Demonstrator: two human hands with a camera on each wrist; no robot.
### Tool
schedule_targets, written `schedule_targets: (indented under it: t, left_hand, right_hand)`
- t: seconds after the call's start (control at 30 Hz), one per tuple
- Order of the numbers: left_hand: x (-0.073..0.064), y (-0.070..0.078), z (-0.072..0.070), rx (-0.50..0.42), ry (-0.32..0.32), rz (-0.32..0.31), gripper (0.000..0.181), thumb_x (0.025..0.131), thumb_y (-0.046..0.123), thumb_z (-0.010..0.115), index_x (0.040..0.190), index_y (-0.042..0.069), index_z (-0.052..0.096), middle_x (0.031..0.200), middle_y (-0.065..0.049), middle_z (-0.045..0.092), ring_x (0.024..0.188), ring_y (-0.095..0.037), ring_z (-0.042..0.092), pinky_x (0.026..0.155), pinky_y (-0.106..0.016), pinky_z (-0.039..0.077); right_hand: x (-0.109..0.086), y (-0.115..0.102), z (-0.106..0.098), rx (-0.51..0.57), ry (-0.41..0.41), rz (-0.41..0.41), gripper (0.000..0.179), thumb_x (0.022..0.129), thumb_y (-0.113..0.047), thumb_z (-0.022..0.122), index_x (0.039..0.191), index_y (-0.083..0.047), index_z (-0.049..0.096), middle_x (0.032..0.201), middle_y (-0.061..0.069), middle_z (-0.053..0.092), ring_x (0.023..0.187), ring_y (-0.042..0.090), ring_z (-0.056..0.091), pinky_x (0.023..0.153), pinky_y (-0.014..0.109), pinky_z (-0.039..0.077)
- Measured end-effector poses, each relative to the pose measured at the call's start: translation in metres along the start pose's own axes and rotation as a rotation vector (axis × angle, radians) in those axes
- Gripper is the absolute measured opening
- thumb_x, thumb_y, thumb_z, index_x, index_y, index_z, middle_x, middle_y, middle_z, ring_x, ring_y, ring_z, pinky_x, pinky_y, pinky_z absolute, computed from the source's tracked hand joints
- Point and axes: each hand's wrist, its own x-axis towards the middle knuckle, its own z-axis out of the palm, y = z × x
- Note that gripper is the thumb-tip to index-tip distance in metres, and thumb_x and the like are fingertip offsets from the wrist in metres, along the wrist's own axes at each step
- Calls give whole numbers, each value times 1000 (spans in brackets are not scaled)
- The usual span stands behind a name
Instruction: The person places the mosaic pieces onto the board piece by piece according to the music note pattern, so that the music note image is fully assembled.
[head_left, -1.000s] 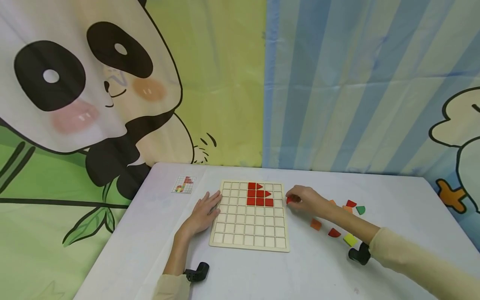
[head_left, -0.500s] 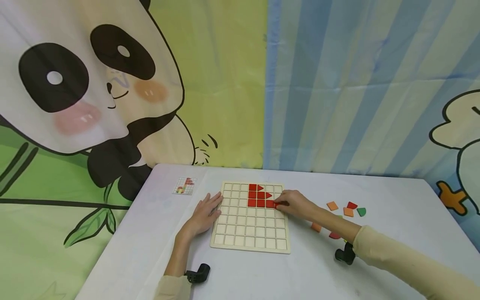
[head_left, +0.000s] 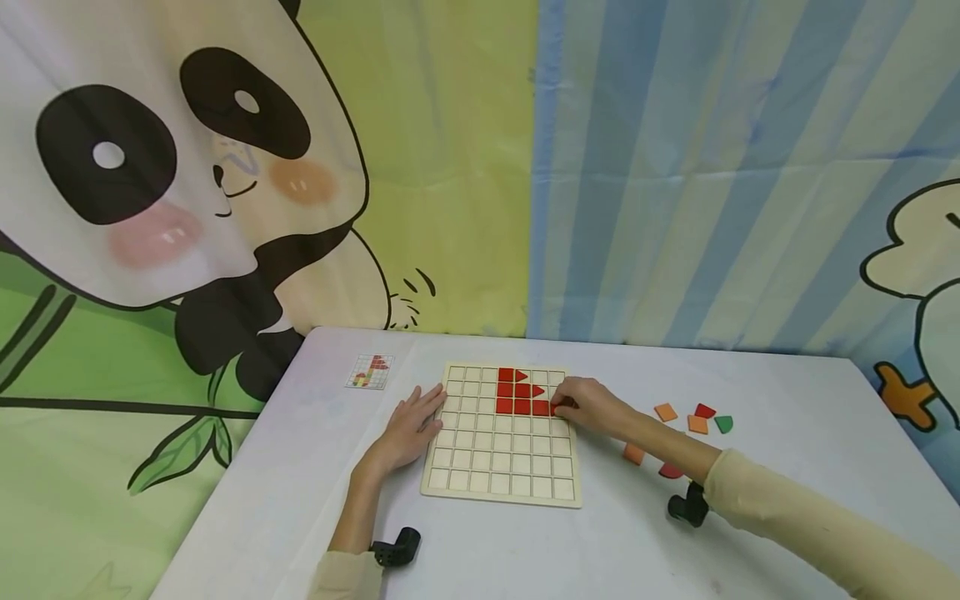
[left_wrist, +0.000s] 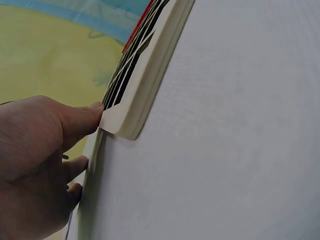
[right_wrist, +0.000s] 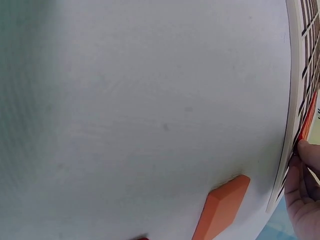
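A wooden grid board [head_left: 491, 460] lies on the white table, with several red squares and pointed pieces [head_left: 517, 392] set in its upper cells. At the right end of the lowest red row, my right hand [head_left: 592, 403] pinches a red piece [right_wrist: 302, 134] between thumb and fingers; its outline is mostly covered by the fingertips. My left hand [head_left: 407, 428] rests at the board's left edge with fingers spread. In the left wrist view its thumb touches the board's rim [left_wrist: 117, 122], and the other fingers extend beyond it.
Loose pieces lie right of the board: orange squares [head_left: 697, 424], a green piece [head_left: 723, 424], red ones [head_left: 704, 411] and an orange block [right_wrist: 224, 207] near the right forearm. A printed pattern card [head_left: 370, 372] lies at the back left. A printed curtain [head_left: 675, 167] hangs behind the table.
My right hand has carried the red piece left from beside the board onto the end of the lowest red row, and barely moved since half a second ago. My left hand stays put.
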Motion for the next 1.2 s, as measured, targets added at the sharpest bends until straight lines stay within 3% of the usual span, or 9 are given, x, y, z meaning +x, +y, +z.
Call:
schedule_targets:
  t: [0.2, 0.57, 0.77, 0.97, 1.2]
  left_hand:
    - [1, -2, 1, 4, -3, 4, 51, 100, 18, 50, 149, 12, 38, 161, -2, 27, 153, -34, 7, 124, -55, 3]
    - [1, 0, 0, -1, -14, -8, 52, 100, 18, 50, 150, 12, 37, 162, -2, 26, 153, -34, 6, 124, -55, 2]
    - [0, 1, 0, 2, -12, -10, 51, 100, 18, 49, 150, 12, 37, 162, -2, 26, 153, -33, 6, 124, -55, 2]
    - [0, 1, 0, 1, -12, -11, 51, 100, 19, 50, 150, 12, 38, 162, -3, 26, 153, -33, 7, 124, -55, 2]
    - [0, 1, 0, 3, -12, -13, 52, 100, 18, 50, 149, 12, 38, 161, -3, 27, 153, -33, 7, 124, -54, 2]
  right_hand:
    - [0, 0, -2, 11, -4, -12, 9, 87, -5, 70, 94, -3, 74, 86, 6, 68, 74, 10, 58, 63, 18, 49]
    - [1, 2, -8, 99, -38, 11, 15, 87, -3, 66, 97, 1, 76, 95, 13, 72, 82, 15, 65, 68, 18, 52]
    - [3, 3, -7, 55, -36, -5, 9, 86, -2, 68, 92, -1, 75, 91, 11, 71, 78, 13, 61, 65, 18, 50]
    - [2, 2, -4, 76, -29, 34, 5, 86, -2, 68, 89, -2, 72, 87, 7, 71, 73, 7, 56, 63, 18, 48]
    - [2, 2, 0, 11, -16, 55, 5, 87, -4, 68, 90, -3, 72, 84, 4, 69, 71, 6, 55, 61, 18, 47]
